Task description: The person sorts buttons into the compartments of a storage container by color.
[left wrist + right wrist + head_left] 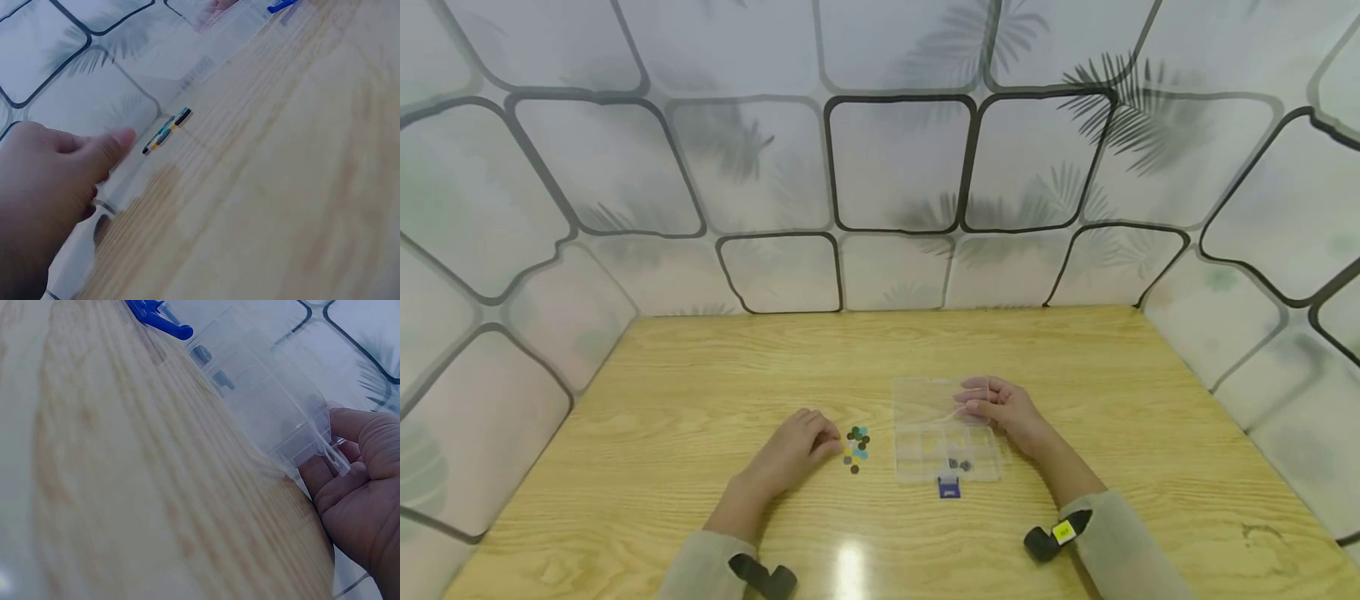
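One clear plastic compartment box (906, 477), standing on a wood-grain table (865, 358) right of centre; lid (925, 400) raised open on the far side, divided tray on the near side. One blue latch (949, 482), fitted at the near edge of the box. Two small dark grey pieces (966, 466), lying inside the near part of the tray.

One group of small flat discs (860, 454), loose on the table between the left hand and the box; colours dark green, brown, light blue, yellow and grey; several overlapping, one brown disc at the near end.

One left hand (793, 450), just left of the discs; fingers bent, thumb alongside them; whether they are together on a disc or hold nothing cannot be told.

One right hand (1006, 417), at the right end of the box; fingers clamped on the edge of the lid, some showing through the clear plastic.

Two pale sleeves (1131, 542), each with a black wrist camera (1041, 544); the right one bears a yellow label (1063, 532).

One pale backdrop (898, 167) behind the table, printed with dark rounded outlines and grey leaf fronds.
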Action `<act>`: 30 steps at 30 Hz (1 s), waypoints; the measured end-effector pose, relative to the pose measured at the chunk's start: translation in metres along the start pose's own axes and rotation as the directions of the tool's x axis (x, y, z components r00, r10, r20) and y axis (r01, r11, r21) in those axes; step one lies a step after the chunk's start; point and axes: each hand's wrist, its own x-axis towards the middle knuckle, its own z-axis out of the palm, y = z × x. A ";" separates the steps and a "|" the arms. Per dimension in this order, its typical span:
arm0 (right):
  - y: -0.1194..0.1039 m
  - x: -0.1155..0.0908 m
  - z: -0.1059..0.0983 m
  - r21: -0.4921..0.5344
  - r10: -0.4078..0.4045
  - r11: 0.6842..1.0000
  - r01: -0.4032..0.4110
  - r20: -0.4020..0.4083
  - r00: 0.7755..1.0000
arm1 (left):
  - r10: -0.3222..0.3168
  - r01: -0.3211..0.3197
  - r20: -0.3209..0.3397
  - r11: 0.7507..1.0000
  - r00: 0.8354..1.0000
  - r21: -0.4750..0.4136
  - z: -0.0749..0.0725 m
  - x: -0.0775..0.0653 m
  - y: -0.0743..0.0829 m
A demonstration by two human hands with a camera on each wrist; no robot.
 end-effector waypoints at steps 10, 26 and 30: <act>0.001 0.001 -0.002 -0.014 0.024 1.000 -0.024 -0.009 1.000 | 0.074 -0.082 -0.084 0.992 0.994 -0.092 0.000 0.007 0.009; 0.000 0.002 -0.001 -0.037 0.020 0.999 -0.021 -0.019 1.000 | 0.215 -0.219 -0.085 0.975 0.973 -0.039 0.009 0.034 0.038; -0.001 0.001 0.001 -0.039 0.013 0.999 -0.014 -0.021 1.000 | 0.226 -0.228 -0.079 0.973 0.971 -0.025 0.014 0.042 0.046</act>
